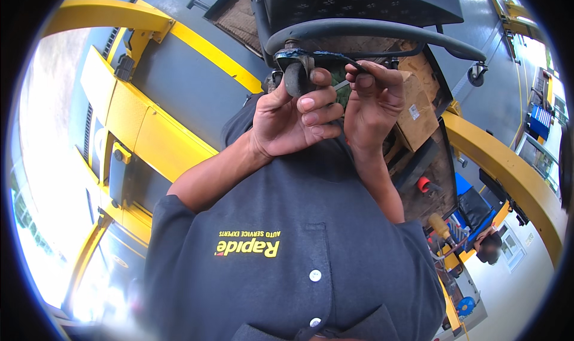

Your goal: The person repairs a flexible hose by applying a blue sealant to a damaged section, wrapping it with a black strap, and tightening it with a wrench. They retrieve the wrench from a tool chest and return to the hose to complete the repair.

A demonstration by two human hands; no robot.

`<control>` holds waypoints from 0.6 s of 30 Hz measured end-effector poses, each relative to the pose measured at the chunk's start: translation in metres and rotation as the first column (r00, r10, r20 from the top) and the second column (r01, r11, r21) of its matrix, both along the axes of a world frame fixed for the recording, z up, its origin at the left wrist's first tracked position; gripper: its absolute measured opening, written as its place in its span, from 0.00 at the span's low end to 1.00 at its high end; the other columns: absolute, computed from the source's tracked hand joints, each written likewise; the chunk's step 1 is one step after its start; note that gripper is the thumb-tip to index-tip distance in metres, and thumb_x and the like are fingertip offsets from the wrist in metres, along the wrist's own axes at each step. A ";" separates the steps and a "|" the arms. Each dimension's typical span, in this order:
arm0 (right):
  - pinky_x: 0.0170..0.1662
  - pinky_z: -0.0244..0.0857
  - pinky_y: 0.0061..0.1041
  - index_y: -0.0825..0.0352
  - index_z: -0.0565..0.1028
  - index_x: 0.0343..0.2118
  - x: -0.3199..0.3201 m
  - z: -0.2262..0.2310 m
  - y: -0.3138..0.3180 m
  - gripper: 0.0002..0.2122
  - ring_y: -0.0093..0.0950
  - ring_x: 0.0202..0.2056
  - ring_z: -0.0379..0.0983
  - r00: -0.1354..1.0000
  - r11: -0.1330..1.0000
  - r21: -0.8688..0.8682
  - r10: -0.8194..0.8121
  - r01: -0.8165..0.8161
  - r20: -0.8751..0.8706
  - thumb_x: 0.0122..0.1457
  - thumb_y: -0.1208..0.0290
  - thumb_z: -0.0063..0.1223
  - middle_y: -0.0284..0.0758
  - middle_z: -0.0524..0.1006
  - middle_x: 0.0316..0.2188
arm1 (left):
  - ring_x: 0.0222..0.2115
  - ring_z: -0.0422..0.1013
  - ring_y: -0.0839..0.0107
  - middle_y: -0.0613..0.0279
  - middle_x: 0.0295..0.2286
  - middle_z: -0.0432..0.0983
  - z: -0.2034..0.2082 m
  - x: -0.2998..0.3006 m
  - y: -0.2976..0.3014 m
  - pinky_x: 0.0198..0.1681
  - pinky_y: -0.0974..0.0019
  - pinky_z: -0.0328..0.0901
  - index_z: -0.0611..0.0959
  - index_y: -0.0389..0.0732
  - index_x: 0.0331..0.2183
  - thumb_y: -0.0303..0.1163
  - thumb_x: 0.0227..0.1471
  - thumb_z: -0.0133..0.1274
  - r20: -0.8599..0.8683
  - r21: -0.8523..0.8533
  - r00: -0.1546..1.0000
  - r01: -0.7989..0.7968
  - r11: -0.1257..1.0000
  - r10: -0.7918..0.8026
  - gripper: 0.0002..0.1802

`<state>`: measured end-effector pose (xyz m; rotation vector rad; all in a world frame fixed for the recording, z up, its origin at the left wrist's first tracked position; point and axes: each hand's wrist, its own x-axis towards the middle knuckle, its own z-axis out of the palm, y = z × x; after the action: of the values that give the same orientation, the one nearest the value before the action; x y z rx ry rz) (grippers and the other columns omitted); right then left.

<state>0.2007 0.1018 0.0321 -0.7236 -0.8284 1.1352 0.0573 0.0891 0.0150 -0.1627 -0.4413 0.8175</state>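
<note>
View looking down past a person's dark shirt (pixel 257 287), with two bare hands at twelve o'clock, beneath a dark grey curved tubular metal frame (pixel 371 28). A black, worn-looking caster wheel (pixel 294 81) hangs from the left part of that frame. It is upright, its long outline running from twelve to six o'clock.

The left hand (pixel 288 121) is the nearer to the wheel, touching it. Its thumb presses the nine o'clock side and its forefinger lies by the three o'clock side, so the wheel sits at twelve o'clock from the palm. The right hand (pixel 375 105), at about two o'clock from the left, pinches the end of a thin dark strip (pixel 342 57) between thumb and fingers. The strip slants from between nine and ten o'clock, at the caster's mount, to between three and four, at the pinch. Whether it is a flexible strand or a stiff tool, I cannot tell. Ragged blue material (pixel 293 53) clings around the mount, above the wheel.

Counted: two hands, one strip and one tubular frame. Two casters show clearly, the held one and a second black caster (pixel 476 74) at two o'clock; others may be partly hidden. One brown cardboard box (pixel 418 117) lies at four o'clock from the right hand.
</note>
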 end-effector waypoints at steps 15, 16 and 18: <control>0.46 0.75 0.21 0.71 0.77 0.43 -0.005 -0.014 0.000 0.08 0.26 0.42 0.81 0.999 0.998 -0.049 0.038 -0.037 0.029 0.62 0.85 0.58 0.39 0.82 0.40 | 0.34 0.69 0.80 0.76 0.31 0.76 0.004 -0.009 0.004 0.41 0.68 0.60 0.75 0.51 0.51 0.37 0.60 0.61 -0.031 -0.028 0.995 0.090 0.996 -0.090 0.19; 0.45 0.75 0.20 0.71 0.77 0.43 -0.004 -0.017 -0.001 0.08 0.26 0.42 0.81 0.999 0.998 -0.057 0.041 -0.041 0.011 0.62 0.84 0.58 0.39 0.82 0.40 | 0.34 0.69 0.80 0.76 0.31 0.76 0.004 -0.009 0.004 0.41 0.68 0.60 0.75 0.51 0.51 0.36 0.60 0.61 -0.029 -0.027 0.995 0.094 0.995 -0.095 0.19; 0.45 0.75 0.20 0.71 0.77 0.43 -0.003 -0.017 -0.001 0.07 0.26 0.41 0.81 0.999 0.998 -0.061 0.033 -0.034 -0.013 0.62 0.83 0.59 0.38 0.82 0.39 | 0.34 0.69 0.80 0.76 0.31 0.76 0.003 -0.010 0.003 0.41 0.68 0.60 0.75 0.51 0.51 0.36 0.60 0.61 -0.031 -0.032 0.995 0.095 0.995 -0.096 0.18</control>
<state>0.1972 0.1007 0.0155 -0.7559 -0.8013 1.1982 0.0475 0.0925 0.0181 -0.1969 -0.3881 0.7325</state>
